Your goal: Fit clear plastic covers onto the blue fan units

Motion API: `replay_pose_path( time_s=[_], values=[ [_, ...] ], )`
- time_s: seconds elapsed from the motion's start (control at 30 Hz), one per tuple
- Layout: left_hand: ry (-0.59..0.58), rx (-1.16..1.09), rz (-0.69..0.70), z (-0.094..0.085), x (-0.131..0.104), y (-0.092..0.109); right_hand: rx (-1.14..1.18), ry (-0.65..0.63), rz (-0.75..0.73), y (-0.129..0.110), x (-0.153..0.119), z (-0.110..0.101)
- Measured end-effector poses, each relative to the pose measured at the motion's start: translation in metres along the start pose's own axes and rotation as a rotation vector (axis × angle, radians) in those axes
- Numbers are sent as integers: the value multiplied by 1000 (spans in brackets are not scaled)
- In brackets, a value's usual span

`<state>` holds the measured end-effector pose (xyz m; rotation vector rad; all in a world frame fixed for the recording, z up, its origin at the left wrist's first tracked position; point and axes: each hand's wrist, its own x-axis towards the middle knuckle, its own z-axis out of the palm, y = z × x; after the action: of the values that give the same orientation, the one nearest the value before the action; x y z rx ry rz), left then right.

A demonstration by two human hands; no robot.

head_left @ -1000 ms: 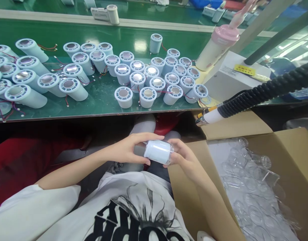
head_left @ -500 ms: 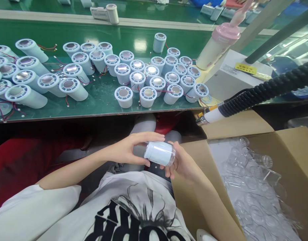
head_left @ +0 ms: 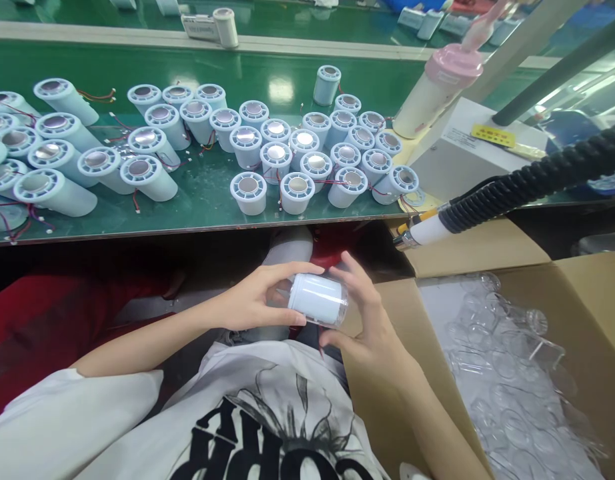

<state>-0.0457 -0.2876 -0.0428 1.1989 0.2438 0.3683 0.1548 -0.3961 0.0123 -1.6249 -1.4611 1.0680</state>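
pale blue plastic cylinder, likely light, stiff and smooth, sits over the lap between both grips: left hand closed around its base, right hand loosely cupping its clear cap end.

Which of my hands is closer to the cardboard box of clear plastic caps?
Right. The right hand hangs just over the cardboard box at its near wall; the left hand sits beyond the cylinder.
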Motion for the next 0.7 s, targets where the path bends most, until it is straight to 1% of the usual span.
replay_pose_path(
  time_s=[0.03, 0.07, 0.1, 0.13, 0.23, 0.27, 0.3, 0.37, 0.43, 0.5, 0.57, 0.63, 0.67, 0.7],
  values=[
    [-10, -29, -18, 0, 0, 0, -112, -11, -131, 0, -1, -1],
    [-20, -41, -24, -1, 1, 0, -185, -32, -205, -1, -1, -2],
    [-34, -27, -10, -2, 2, 1, -178, -54, -202, -2, -1, -3],
    [-52, 9, 22, -4, 3, 1, -77, -64, -124, -4, -1, -3],
    [-116, 113, 125, -8, 4, 2, 419, -65, 221, -9, 2, -1],
    [-125, 109, 121, -9, 4, 2, 535, -58, 305, -11, 2, 0],
    [-131, 75, 96, -10, 4, 2, 590, -47, 366, -12, 2, 0],
    [-130, -22, 29, -9, 4, -1, 568, -18, 429, -13, 2, -1],
    [-139, -98, -15, -5, 4, -7, 501, 2, 453, -11, 2, 0],
    [-167, -156, -53, -1, 4, -14, 477, -1, 504, -9, 1, 5],
    [-175, -227, -125, -1, 1, -17, 475, -17, 560, -8, 0, 11],
    [-157, -253, -232, -11, -1, -15, 441, -71, 568, -6, -1, 12],
    [-125, -212, -286, -21, 0, -13, 383, -99, 545, -5, -2, 8],
    [-105, -95, -322, -34, 6, -11, 273, -93, 513, -3, -3, 0]
  ],
)
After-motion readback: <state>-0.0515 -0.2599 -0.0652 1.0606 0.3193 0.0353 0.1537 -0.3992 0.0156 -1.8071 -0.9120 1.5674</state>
